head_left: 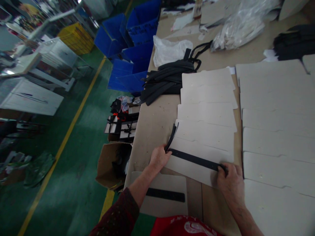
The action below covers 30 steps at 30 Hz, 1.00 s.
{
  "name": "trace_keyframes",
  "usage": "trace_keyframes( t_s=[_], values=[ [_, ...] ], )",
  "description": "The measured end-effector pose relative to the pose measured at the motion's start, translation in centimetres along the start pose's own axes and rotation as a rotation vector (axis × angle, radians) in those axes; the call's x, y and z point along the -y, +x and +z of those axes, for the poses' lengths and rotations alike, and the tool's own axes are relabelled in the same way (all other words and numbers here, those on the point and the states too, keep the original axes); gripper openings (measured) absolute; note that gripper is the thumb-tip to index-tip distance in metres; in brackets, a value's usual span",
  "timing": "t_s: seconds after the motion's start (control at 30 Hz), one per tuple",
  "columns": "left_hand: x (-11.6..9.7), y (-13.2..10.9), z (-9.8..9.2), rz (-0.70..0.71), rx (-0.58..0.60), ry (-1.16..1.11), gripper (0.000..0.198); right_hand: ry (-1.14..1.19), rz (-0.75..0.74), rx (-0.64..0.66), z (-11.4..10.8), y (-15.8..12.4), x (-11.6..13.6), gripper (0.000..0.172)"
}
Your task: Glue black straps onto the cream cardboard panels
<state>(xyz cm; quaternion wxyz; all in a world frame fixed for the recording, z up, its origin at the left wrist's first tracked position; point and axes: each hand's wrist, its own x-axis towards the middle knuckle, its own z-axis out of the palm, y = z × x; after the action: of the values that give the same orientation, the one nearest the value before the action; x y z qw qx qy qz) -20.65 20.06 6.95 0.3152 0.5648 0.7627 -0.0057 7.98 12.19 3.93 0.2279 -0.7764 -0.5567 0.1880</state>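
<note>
A flat black strip [194, 158] stretches across a pale grey board [197, 170], the nearest of an overlapping row. At the strip's left end, my left hand [159, 158] pinches it, and several more black strips [171, 136] stick up out of the same fingers. My right hand [230, 180] is closed on the strip's right end, its fingertips curled around the tip. Nearer to me lies another pale board [163, 208] with a black strip [166, 194] lying flat across it.
A second row of overlapping pale boards [278, 141] runs along the right. Beyond the boards lie a heap of black strips [169, 77] and clear plastic bags [242, 24]. Left of the table edge stand blue bins [128, 73] and an open cardboard box [105, 167] on the green floor.
</note>
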Motion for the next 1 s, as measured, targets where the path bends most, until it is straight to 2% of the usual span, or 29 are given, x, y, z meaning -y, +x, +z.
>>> trace_keyframes(
  t_s=[0.13, 0.3, 0.4, 0.63, 0.9, 1.0],
  values=[
    [-0.1, -0.3, 0.1, 0.041, -0.081, 0.026, 0.033, -0.007, 0.004, -0.003, 0.1, 0.0, 0.0, 0.024],
    [-0.8, -1.1, 1.0, 0.141, -0.048, 0.041, 0.013, 0.001, 0.004, 0.067, 0.2, -0.1, 0.2, 0.024],
    [-1.1, -1.2, 1.4, 0.165, -0.036, 0.033, 0.011, 0.013, 0.032, 0.120, 0.0, 0.0, 0.5, 0.024],
    [-1.3, -0.7, 1.5, 0.146, -0.030, 0.019, 0.018, 0.014, 0.114, 0.162, -0.4, 0.4, 1.1, 0.026],
    [-1.3, -0.4, 1.7, 0.117, 0.005, 0.029, 0.015, -0.074, 0.155, 0.232, -0.2, 0.6, 1.6, 0.025],
    [-1.3, -0.3, 1.8, 0.109, 0.007, 0.018, 0.015, -0.072, 0.157, 0.222, -0.2, 0.6, 1.6, 0.023]
  ],
)
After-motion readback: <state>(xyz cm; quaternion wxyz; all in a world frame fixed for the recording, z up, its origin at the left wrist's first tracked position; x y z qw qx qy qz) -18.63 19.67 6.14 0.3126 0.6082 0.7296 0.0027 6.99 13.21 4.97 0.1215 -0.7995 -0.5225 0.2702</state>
